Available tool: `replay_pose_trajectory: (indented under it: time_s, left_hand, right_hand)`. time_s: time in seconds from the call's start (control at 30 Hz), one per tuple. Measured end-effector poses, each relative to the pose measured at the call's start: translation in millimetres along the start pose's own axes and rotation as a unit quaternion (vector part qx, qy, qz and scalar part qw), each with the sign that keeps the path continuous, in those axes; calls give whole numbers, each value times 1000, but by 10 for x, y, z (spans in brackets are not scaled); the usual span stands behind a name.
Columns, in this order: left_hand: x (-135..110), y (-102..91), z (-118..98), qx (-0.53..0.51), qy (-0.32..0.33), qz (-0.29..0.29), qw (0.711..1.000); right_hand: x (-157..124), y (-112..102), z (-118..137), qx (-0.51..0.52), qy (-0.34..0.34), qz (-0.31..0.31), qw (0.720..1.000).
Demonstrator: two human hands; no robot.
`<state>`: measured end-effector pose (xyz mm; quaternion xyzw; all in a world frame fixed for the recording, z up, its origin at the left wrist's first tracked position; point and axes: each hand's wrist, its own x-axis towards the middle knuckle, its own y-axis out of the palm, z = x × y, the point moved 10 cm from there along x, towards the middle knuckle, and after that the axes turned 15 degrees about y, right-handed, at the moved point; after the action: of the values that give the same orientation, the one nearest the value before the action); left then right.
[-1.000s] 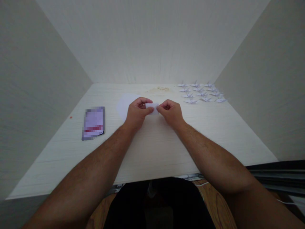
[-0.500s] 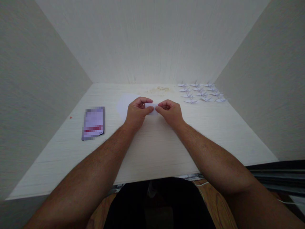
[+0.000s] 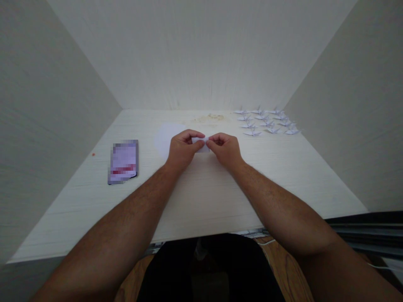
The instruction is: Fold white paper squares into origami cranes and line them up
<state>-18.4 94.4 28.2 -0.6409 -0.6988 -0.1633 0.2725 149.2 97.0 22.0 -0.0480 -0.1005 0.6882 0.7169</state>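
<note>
A small piece of white paper (image 3: pixel 203 148) is held between both hands just above the middle of the table. My left hand (image 3: pixel 185 147) pinches its left side, thumb in front and fingers along the top edge. On the right side, my right hand (image 3: pixel 225 147) pinches the paper between thumb and forefinger. The two thumb tips are close together near its upper part. Fingers cover much of the sheet, so its folds cannot be made out.
Several folded white paper cranes (image 3: pixel 266 121) stand in rows at the back right of the white table (image 3: pixel 201 197). A flat, pixelated object (image 3: pixel 123 161) lies at left. Behind my left hand is a pale round patch (image 3: pixel 165 136). Walls (image 3: pixel 201 54) enclose the table's back and sides.
My left hand has shifted slightly right, its fingers reaching farther over the paper's top edge. My right hand is nearly still, and both hands keep hold of the paper.
</note>
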Motion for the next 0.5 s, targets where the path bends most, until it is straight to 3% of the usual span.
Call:
replay_pose_trajectory:
  time_s: [0.3, 0.5]
  left_hand:
    - [27, -2, -123, 54, 23, 4, 998]
    - [29, 9, -132, 73, 31, 10, 997]
  right_hand:
    - [-69, -10, 126, -90, -27, -23, 995]
    - [-75, -9, 133, -86, -28, -19, 996]
